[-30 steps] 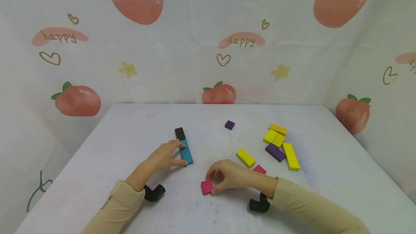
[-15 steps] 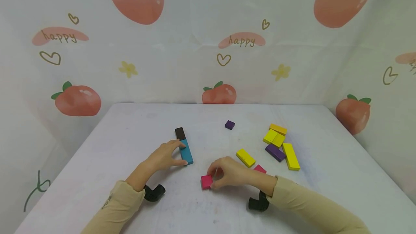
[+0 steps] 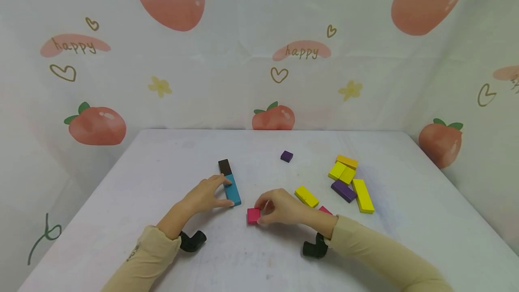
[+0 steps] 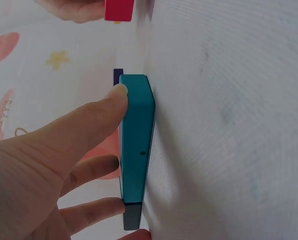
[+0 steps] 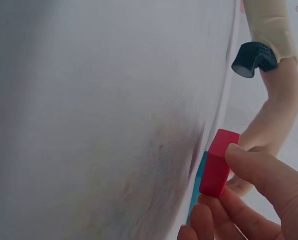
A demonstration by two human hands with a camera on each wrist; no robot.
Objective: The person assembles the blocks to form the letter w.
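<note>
Near the teal block (image 3: pixel 233 190) steadied by straight left fingers (image 4: pixel 91 117), the right fingers (image 5: pixel 253 167) pinching the pink block (image 3: pixel 253 216) could knock it crooked.

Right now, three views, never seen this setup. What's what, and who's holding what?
No machine here: a person works with two bare hands, wearing three cameras. The wide picture comes from a head camera looking down at a white table. The other two come from cameras strapped to each wrist, so they appear turned sideways.

The left hand rests its fingers on a teal block, which lies end to end with a dark brown block. The left wrist view shows the same teal block close up.

The right hand pinches a pink block, close to the teal one; the right wrist view shows it too.

Further right lie loose yellow blocks and a purple block.
</note>
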